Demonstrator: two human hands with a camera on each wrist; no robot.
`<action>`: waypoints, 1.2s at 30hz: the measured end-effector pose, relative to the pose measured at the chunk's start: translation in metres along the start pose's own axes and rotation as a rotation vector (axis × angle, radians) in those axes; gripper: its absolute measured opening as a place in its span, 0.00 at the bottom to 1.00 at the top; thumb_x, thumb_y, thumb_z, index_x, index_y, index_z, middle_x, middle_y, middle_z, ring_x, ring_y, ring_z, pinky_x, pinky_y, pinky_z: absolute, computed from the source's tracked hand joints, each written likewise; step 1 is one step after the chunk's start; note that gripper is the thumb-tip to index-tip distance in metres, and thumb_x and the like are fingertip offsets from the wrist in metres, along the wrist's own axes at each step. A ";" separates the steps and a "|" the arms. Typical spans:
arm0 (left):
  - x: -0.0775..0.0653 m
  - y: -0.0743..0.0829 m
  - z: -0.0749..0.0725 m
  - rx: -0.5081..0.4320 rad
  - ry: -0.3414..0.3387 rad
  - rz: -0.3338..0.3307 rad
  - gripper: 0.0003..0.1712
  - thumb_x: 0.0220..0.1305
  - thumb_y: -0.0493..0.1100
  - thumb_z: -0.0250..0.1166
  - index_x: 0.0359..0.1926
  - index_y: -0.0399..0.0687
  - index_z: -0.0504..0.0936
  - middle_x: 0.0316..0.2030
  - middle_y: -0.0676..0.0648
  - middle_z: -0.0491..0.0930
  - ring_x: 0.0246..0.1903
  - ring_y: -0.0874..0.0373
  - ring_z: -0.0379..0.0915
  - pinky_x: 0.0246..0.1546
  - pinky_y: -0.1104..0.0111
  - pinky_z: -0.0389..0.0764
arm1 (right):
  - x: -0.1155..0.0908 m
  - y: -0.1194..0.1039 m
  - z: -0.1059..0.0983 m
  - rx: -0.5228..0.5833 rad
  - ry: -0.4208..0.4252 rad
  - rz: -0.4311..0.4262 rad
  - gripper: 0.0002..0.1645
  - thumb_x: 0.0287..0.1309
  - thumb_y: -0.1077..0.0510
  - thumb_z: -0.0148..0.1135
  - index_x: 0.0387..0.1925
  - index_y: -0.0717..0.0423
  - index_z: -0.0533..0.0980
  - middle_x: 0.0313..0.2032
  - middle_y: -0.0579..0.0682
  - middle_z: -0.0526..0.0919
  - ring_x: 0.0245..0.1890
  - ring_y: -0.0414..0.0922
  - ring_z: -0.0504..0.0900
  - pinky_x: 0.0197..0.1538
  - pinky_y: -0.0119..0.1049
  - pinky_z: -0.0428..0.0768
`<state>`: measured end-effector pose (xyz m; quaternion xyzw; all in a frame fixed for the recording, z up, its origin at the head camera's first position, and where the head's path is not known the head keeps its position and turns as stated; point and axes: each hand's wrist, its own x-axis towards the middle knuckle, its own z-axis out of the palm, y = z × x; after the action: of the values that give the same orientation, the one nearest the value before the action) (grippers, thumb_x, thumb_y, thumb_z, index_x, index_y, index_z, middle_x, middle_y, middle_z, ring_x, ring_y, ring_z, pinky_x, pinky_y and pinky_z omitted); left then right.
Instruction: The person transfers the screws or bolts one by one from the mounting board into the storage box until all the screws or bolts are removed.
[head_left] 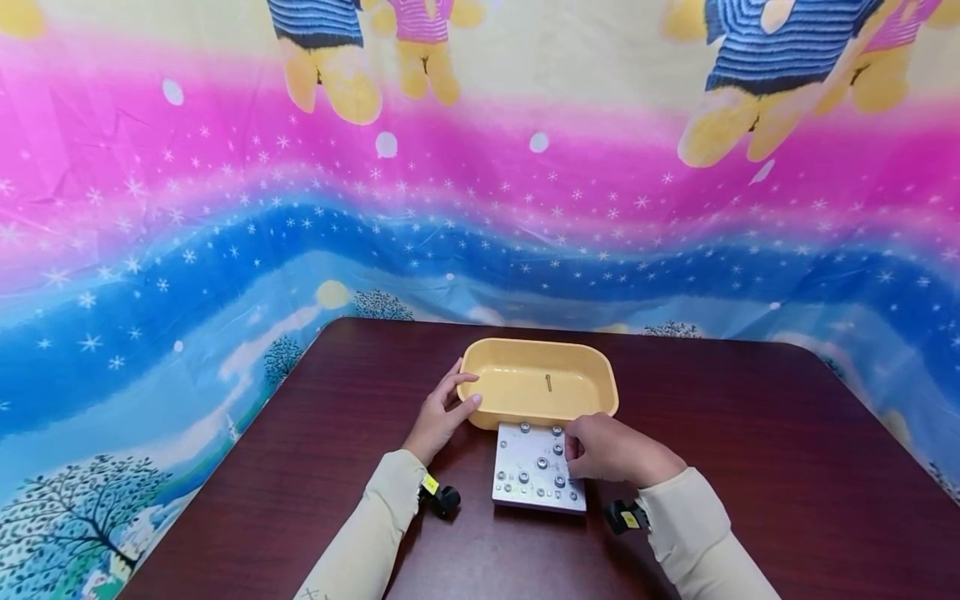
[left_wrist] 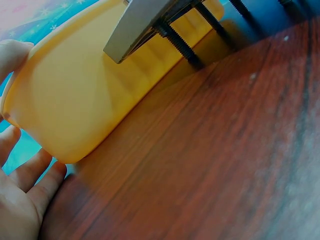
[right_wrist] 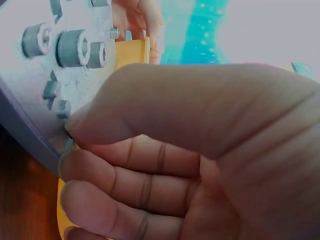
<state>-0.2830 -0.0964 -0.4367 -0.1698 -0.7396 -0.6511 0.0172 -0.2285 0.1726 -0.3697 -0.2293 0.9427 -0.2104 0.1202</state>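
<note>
Right hand (head_left: 611, 454) pinches a screw at plate (head_left: 525, 492) right edge, frame centre; left hand (head_left: 438, 417) open on tray (head_left: 480, 358), just above plate.

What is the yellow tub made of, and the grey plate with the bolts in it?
The yellow tub looks like smooth moulded plastic: one even colour, rounded corners, soft dull shine. The grey plate looks like metal with a matte finish, judging by its flat, square-cut edge, though painted plastic is possible. The bolts look like dull grey steel, with socket heads and dark threaded shafts below the plate.
</note>
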 end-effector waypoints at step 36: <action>0.001 -0.001 -0.001 0.024 0.000 -0.002 0.26 0.66 0.44 0.64 0.61 0.38 0.72 0.74 0.51 0.48 0.67 0.51 0.60 0.58 0.66 0.71 | -0.004 -0.003 -0.006 -0.023 0.080 -0.030 0.11 0.49 0.61 0.66 0.19 0.49 0.73 0.17 0.41 0.71 0.18 0.38 0.69 0.21 0.29 0.65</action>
<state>-0.2844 -0.0974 -0.4370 -0.1687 -0.7476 -0.6421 0.0186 -0.2258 0.1737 -0.3625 -0.2361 0.9456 -0.2103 0.0765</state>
